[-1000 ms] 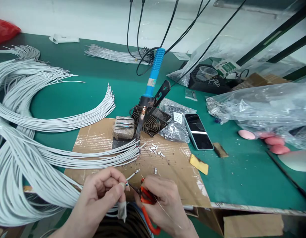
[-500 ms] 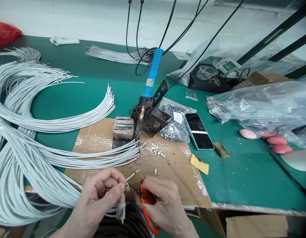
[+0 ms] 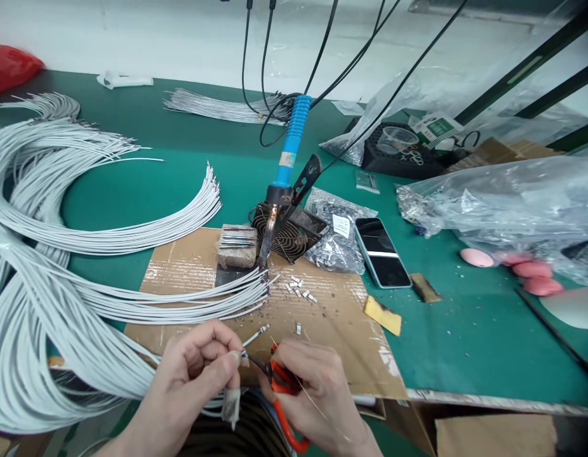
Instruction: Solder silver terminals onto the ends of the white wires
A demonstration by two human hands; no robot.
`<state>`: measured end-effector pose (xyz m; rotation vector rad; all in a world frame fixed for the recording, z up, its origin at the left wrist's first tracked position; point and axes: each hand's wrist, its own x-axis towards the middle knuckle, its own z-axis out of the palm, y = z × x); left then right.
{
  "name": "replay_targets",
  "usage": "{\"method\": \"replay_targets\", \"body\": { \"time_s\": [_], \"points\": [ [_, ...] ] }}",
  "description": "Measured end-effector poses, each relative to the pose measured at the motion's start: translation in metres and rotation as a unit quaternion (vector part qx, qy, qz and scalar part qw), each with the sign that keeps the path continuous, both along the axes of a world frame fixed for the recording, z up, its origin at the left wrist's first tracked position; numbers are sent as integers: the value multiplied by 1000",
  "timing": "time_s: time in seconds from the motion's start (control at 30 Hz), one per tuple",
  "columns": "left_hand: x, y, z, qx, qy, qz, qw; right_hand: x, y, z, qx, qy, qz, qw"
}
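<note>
My left hand (image 3: 201, 371) pinches a white cable (image 3: 255, 335) near its end, with a few thin coloured strands showing at the fingertips. A strip of wrapping, whitish and worn, covers one of its fingers. My right hand (image 3: 313, 387) is closed around orange-handled scissors (image 3: 290, 424). Their dark blades point left and meet the strands at my left fingertips; whether they touch is too small to tell. A thin pale wire (image 3: 313, 400) runs across the right hand. Close to my left hand, a bundle of white cables (image 3: 180, 308) lies with its ends toward the middle.
A soldering iron (image 3: 294, 139) with a blue handle stands in a holder beside a grey block (image 3: 237, 247). Small white connectors (image 3: 298, 289) lie scattered on the cardboard (image 3: 341, 355). Rightward are a phone (image 3: 383, 252), a yellow sponge (image 3: 383, 315) and plastic bags (image 3: 503, 197).
Almost nothing differs. The view has shifted very slightly, while both hands, the cable and the scissors keep nearly the same positions.
</note>
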<state>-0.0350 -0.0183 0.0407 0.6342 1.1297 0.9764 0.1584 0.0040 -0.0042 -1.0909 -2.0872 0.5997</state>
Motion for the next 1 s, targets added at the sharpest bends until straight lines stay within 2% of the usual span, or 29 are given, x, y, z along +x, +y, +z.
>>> {"method": "replay_targets", "body": {
  "time_s": [0.17,0.47,0.63,0.77,0.87,0.93,1.0],
  "points": [
    [0,1,0,-2,-2,-9,1000,1,0,-2,15,-3,-1,1000],
    [0,3,3,-16,1,-16,1000,1,2,5,14,-9,3,1000],
    [1,2,-1,-16,1,-13,1000,-2,-3,-4,39,23,-28,999],
    [9,4,-4,-6,22,6,1000,-19,-16,-19,21,71,-96,993],
    [12,6,-6,0,28,12,1000,-24,-17,-29,-3,122,-172,977],
    [9,7,-8,-9,28,19,999,-9,-12,-31,-17,159,-251,954],
    [4,7,-10,-28,32,40,998,27,-4,-27,-19,195,-339,920]
  ]
}}
